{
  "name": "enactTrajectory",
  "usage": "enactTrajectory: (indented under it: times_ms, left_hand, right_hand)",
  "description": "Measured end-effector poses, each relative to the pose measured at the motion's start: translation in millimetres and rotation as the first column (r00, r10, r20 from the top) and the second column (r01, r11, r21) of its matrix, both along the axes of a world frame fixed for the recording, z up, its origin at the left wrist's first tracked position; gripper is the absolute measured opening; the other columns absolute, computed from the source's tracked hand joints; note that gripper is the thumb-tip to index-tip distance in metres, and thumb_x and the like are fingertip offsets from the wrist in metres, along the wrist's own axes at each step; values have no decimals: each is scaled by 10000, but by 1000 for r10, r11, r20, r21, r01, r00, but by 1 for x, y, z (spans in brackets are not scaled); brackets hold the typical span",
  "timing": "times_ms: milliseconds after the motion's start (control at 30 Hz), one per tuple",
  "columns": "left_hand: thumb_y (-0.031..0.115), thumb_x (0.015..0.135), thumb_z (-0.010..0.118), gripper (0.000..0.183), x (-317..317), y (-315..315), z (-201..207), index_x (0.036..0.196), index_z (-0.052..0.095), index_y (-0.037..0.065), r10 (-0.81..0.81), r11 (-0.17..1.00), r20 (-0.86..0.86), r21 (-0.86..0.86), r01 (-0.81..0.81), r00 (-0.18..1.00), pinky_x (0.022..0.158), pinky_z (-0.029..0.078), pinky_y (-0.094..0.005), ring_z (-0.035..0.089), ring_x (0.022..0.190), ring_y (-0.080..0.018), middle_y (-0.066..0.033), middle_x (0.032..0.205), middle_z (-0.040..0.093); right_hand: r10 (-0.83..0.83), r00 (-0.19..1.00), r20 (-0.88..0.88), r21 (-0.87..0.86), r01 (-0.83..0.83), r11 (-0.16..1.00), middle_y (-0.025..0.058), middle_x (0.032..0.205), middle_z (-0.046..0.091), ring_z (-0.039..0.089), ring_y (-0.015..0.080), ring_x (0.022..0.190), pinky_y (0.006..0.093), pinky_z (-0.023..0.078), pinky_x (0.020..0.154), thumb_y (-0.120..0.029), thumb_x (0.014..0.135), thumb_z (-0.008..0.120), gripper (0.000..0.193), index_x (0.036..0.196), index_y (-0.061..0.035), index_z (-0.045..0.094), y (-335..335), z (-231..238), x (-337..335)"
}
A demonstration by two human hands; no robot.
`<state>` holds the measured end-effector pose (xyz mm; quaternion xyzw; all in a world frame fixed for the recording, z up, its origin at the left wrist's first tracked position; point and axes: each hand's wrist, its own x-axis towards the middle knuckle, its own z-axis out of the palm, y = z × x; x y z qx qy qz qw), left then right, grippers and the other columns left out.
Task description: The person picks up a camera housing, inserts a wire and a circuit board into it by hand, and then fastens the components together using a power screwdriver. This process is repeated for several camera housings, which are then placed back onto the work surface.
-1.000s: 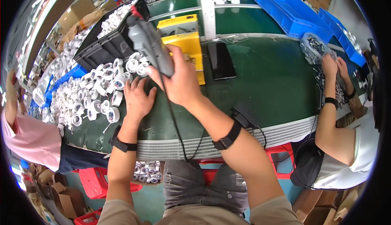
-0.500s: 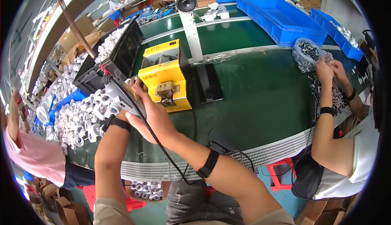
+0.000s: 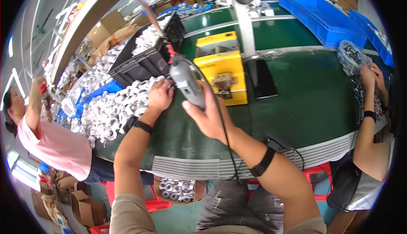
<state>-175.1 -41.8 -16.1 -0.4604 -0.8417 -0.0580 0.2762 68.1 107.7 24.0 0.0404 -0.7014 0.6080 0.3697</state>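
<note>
My right hand [image 3: 212, 117] is closed around a grey electric screwdriver [image 3: 185, 80] with a black cable, its upper end tied to a red cord. The tool's lower end is hidden by the hand. At the right edge of a heap of small white round parts [image 3: 108, 115], my left hand [image 3: 160, 96] reaches down with its fingers apart, touching the parts; I see nothing held in it. A yellow box-shaped fixture [image 3: 224, 75] with a metal clamp [image 3: 224, 82] on its front stands just beyond my right hand.
A black crate [image 3: 146, 60] of white parts stands behind the heap. Right of the fixture lies a dark flat phone-like slab [image 3: 263, 79]. A white post [image 3: 241, 22] rises behind. Blue trays [image 3: 322, 20] sit far right, near a co-worker's hands [image 3: 371, 77]. Another person in pink [image 3: 59, 145] is at left.
My left hand has left the screwdriver and moved to the heap of white parts. The screwdriver in my right hand now stands more upright. The view has shifted left.
</note>
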Motion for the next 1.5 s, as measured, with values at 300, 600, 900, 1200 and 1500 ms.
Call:
enactTrajectory:
  times_ms: [300, 600, 900, 1200, 1500]
  left_hand:
    - [240, 792, 680, 301, 53, 29, 35, 1028, 661, 55, -141, 970, -121, 183, 162, 983, 1089, 284, -535, 409, 1256, -415, -231, 1263, 519]
    - [94, 779, 617, 195, 152, 62, 48, 953, 640, 9, -422, 709, 375, 704, 43, 826, 711, 497, -284, 637, 780, -159, -113, 845, 663]
    - [80, 925, 480, 151, 175, 72, 19, 999, 580, -6, -515, 550, 226, 827, 117, 827, 671, 478, -342, 579, 717, -239, -145, 825, 595]
    - [159, 868, 625, 269, 176, 60, 24, 1079, 577, 0, -555, 613, 275, 773, 162, 785, 730, 494, -326, 631, 815, -237, -142, 910, 628]
    - [64, 962, 457, 135, 174, 67, 15, 1001, 563, -11, -566, 606, 294, 782, 147, 771, 676, 473, -317, 592, 730, -247, -126, 860, 600]
  right_hand:
    - [-25, 999, -33, 54, 27, 998, 191, 949, 664, 674, 312, 854, 367, 511, 746, -319, 826, 717, 574, 1229, -5, 455, -6, 1, 1]
    - [-133, 980, -150, 163, 157, 974, 154, 794, 644, 653, 282, 711, 343, 511, 670, -354, 796, 742, 486, 1075, 4, 571, 8, 3, -10]
    - [-176, 980, -95, 194, 191, 962, 242, 904, 649, 652, 407, 859, 432, 511, 726, -260, 823, 682, 449, 1142, 19, 535, 16, 7, -1]
    - [-136, 984, -113, 130, 150, 980, 189, 915, 657, 662, 367, 847, 403, 513, 736, -289, 813, 711, 439, 1099, 1, 547, 10, 7, 0]
    - [-54, 998, -36, -13, 53, 998, 75, 849, 539, 523, 166, 769, 317, 446, 696, -271, 862, 681, 334, 982, -2, 523, 14, -7, -13]
